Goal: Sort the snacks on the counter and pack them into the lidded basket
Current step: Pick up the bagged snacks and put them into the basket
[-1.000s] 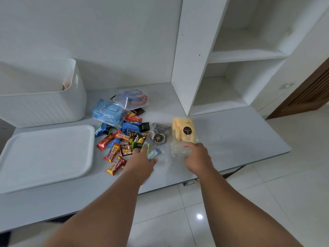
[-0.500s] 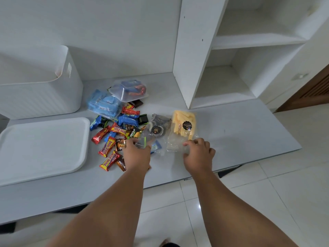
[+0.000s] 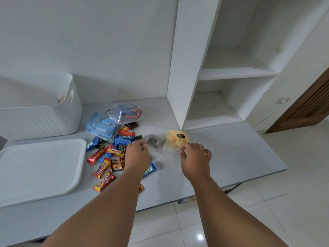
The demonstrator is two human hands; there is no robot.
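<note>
Crinkly clear film wraps the two packets being handled at the middle of the desk (image 3: 231, 150): a yellow snack bag (image 3: 175, 139) with a dark round label, lying at about one o'clock from the right hand (image 3: 195, 158), and a clear bag of dark pieces (image 3: 154, 141) just beside it, at about one o'clock from the left hand (image 3: 138, 155). Both hands are curled with fingers pinched narrow at the near edges of these bags; whether film is actually gripped cannot be told, since the fingertips are turned away and the view is blurred.

Both bags are judged light, soft and slippery, with brittle contents that would crush under a squeeze. They are best taken by the loose film at the near edge or cradled from below, not pressed across the middle.

At nine to ten o'clock from the left hand lies the heap of small wrapped bars (image 3: 106, 163), light and stiff enough to be gathered by the handful. Beyond it, at eleven o'clock, are a blue multipack (image 3: 99, 125) and a lidded clear tub (image 3: 124, 114), the tub rigid and easily lifted by its rim. The white basket (image 3: 44, 122) stands at the far left, with its lid (image 3: 41, 166) lying flat in front of it, so nothing appears to be packed yet.
</note>
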